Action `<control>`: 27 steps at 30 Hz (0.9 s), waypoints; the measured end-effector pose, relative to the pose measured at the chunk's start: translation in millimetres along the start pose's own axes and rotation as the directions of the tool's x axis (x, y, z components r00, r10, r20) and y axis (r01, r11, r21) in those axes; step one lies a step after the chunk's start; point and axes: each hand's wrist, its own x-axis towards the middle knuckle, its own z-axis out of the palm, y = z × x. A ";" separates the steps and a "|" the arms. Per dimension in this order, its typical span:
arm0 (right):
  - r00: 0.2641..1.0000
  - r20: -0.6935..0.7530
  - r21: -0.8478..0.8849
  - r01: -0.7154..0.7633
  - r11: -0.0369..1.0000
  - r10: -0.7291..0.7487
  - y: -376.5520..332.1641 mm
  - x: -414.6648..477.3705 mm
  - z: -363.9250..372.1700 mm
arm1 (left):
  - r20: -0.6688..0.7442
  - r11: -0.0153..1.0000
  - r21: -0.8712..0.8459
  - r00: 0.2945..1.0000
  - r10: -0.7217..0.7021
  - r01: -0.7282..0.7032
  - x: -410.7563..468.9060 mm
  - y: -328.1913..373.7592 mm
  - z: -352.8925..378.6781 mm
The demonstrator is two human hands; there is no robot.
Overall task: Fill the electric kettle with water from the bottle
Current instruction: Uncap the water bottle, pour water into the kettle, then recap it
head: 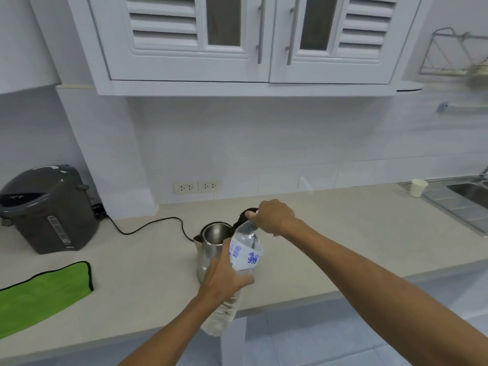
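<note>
Far left, mid frame: big grey water pot point(48, 207), with a black cord point(148, 225) running right toward the kettle. Lower left: green cloth point(45, 291) on the counter point(343, 241). None of that needed now.

Middle of the frame: steel kettle point(211, 247) on the counter, lid point(247, 215) flipped up at the back, mouth wide open and looking empty inside.

Just right of the kettle and touching its side in the view: clear bottle point(244, 253), tilted, top pointing up and away, bottom hanging low past the counter edge. Left hand point(224, 276) wrapped tight round the middle of the bottle, fingers curled shut on it. Right hand point(274, 216) closed over the bottle top, pinching there, most likely twisting the cap.

To do this step well: keep the left hand firm but no hard squeeze, since a soft bottle can squirt once open. Keep the top pointing up until the cap is off. Then bring the top over the kettle mouth and tip slowly.

Far right: white cup point(418, 187) beside the sink point(467, 191), sink cut off by the frame edge.

Hard to tell: cap fully hidden under the right hand, so on or off unknown. Water level in the bottle unclear. Kettle base hidden behind the left hand and bottle.
</note>
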 end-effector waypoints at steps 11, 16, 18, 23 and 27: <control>0.994 -0.113 0.577 0.067 0.814 -0.002 131.9 -6.2 -10.8 | 0.008 0.956 -0.287 0.998 0.060 -0.055 67.1 66.2 120.6; 0.993 -0.113 0.555 0.089 0.827 -0.032 189.2 23.8 -7.6 | 0.015 0.949 -0.314 1.000 0.017 -0.011 122.4 81.8 179.2; 0.992 -0.122 0.575 0.087 0.813 -0.020 210.8 44.8 -7.9 | 0.011 0.943 -0.334 1.000 0.006 -0.002 149.6 88.8 201.7; 0.986 -0.167 0.556 0.104 0.825 -0.012 260.5 113.0 -11.0 | -0.018 0.930 -0.368 1.000 -0.008 0.000 224.5 102.1 255.5; 0.981 -0.194 0.571 0.116 0.813 -0.004 290.9 164.4 -12.6 | -0.038 0.932 -0.362 0.999 -0.013 -0.002 280.9 107.3 288.1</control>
